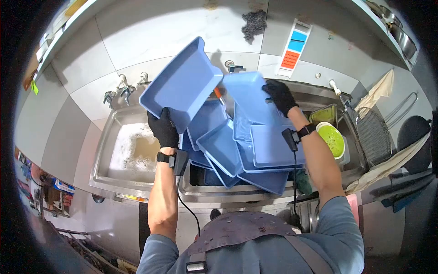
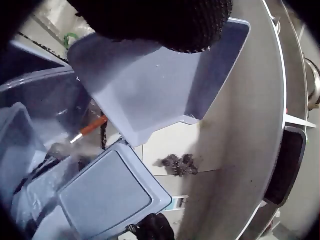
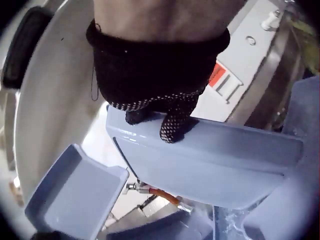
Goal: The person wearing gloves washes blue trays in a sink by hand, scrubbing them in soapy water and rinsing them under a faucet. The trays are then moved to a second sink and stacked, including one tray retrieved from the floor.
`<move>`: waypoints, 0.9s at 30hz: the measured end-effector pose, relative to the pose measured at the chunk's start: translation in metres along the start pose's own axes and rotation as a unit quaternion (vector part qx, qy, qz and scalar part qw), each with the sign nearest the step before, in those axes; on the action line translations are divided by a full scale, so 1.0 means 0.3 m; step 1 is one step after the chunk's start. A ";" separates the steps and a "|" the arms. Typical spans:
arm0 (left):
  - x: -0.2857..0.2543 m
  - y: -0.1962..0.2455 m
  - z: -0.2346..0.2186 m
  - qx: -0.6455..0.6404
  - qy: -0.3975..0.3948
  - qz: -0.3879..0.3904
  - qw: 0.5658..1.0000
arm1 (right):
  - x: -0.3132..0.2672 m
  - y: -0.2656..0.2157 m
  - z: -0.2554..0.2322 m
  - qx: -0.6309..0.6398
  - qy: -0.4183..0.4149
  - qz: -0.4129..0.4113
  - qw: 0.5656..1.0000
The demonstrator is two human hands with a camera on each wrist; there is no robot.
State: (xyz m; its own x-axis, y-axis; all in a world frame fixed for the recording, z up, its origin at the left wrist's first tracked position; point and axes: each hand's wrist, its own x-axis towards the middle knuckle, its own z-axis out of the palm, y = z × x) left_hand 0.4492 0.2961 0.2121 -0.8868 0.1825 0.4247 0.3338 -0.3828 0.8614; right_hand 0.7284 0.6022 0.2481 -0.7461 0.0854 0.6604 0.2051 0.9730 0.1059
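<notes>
A large blue tray (image 1: 180,82) is held up and tilted by my gloved left hand (image 1: 163,130), which grips its lower edge; the same tray (image 2: 145,80) fills the upper part of the left wrist view. My right hand (image 1: 280,97), also in a black glove, pinches the edge of a second blue tray (image 1: 248,93). In the right wrist view, the fingers (image 3: 174,127) lie over the rim of that tray (image 3: 200,155). Beneath both, several blue trays (image 1: 221,146) lie in a loose pile over the middle basin.
Soapy water (image 1: 137,146) stands in the left basin (image 1: 107,160). An orange-handled hose (image 1: 219,95) shows between the raised trays. Right of the pile are a green-filled tub (image 1: 331,139) and a wire strainer (image 1: 373,134). A grater (image 1: 294,48) rests against the wall.
</notes>
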 end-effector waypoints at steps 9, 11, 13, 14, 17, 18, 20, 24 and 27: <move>-0.039 0.021 0.027 0.027 -0.006 -0.002 1.000 | -0.178 0.155 0.073 0.553 0.160 0.532 0.621; -0.056 0.024 0.025 0.021 -0.007 -0.015 1.000 | -0.214 0.187 0.185 0.584 0.143 0.538 0.590; -0.064 0.007 0.017 0.021 -0.005 0.021 1.000 | -0.219 0.181 0.292 0.538 0.152 0.622 0.549; -0.059 0.000 0.013 0.022 -0.003 0.025 0.999 | -0.235 0.203 0.365 0.541 0.151 0.619 0.549; -0.066 -0.009 -0.008 0.019 -0.010 -0.001 1.000 | -0.251 0.257 0.503 0.382 -0.087 0.602 0.696; -0.075 0.001 -0.010 0.018 -0.011 -0.003 1.000 | -0.236 0.242 0.509 0.385 -0.090 0.599 0.696; -0.092 0.006 -0.016 0.018 -0.008 -0.004 1.000 | -0.210 0.199 0.507 -0.067 -0.220 0.294 0.928; -0.117 0.008 -0.017 0.033 0.001 -0.017 0.999 | -0.260 0.364 0.825 0.109 -0.088 0.414 0.899; -0.125 0.004 -0.009 0.042 0.000 -0.016 0.999 | -0.217 0.335 0.705 0.133 -0.111 0.400 0.900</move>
State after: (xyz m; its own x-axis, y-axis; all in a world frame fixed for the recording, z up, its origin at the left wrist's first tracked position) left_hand 0.4820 0.2862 0.1964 -0.8978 0.1928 0.3959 0.3306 -0.2988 0.8952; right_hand 0.6635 0.7397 0.0585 -0.5422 0.7927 0.2786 0.5949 0.5963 -0.5389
